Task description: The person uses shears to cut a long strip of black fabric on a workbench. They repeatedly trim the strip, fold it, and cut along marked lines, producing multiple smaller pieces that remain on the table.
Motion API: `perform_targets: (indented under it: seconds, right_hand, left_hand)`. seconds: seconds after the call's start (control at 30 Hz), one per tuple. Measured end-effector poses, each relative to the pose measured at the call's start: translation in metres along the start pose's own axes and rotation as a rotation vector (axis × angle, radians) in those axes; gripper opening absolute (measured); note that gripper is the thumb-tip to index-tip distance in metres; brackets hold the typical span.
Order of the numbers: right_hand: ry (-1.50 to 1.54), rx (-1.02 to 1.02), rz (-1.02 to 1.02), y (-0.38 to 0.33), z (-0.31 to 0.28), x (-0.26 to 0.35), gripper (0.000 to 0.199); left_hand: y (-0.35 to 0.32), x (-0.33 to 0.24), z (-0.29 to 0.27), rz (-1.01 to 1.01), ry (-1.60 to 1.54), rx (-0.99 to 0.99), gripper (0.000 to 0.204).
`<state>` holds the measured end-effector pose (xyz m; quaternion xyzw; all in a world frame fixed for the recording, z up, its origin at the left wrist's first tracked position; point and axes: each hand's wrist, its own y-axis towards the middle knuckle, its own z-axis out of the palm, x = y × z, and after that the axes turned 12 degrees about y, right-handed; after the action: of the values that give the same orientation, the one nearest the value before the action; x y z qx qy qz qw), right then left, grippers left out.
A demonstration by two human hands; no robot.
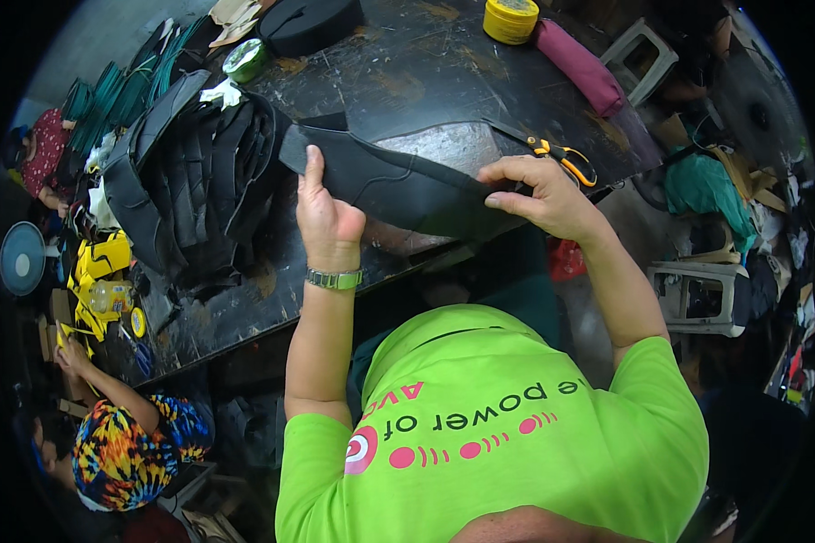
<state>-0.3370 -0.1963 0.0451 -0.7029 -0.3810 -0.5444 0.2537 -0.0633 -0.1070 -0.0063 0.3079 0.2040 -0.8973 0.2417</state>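
Lime shirt (pixel 507 398) below; left hand (pixel 330 222) and right hand (pixel 543 192) grip black panel (pixel 380 176); yellow tub (pixel 511 22) beyond, contents hidden.

Wearer's hands (pixel 330 231) (pixel 552 195): two; orange-handled scissors (pixel 541 146): one; yellow tub (pixel 510 22): one.

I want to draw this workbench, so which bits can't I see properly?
All in the head view:
Left hand: the black piece hides most of its fingers; the thumb shows.
Far side of the black piece: turned away.
Stack of black pieces: they overlap, so you can't count them.
Black roll: its top is cut off by the upper edge.
Co-worker's hand: too small to tell what it holds.
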Motion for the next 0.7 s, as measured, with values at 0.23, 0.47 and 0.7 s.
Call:
perform_targets:
  seconds: [0.23,0.47,0.7]
  right_hand:
    - [-0.132,-0.273,-0.265,0.043,-0.053,-0.027,0.026]
    - [-0.392,-0.339,-0.163,0.181,-0.127,-0.107,0.034]
    - [-0.789,-0.628,-0.519,0.162,-0.098,-0.122,0.045]
  left_hand:
    - [-0.003,-0.011,-0.013,0.093,0.470,0.164,0.040]
    - [0.004,-0.063,-0.010,1.296,2.042,0.078,0.034]
    - [0.015,-0.105,-0.018,0.764,2.309,-0.122,0.031]
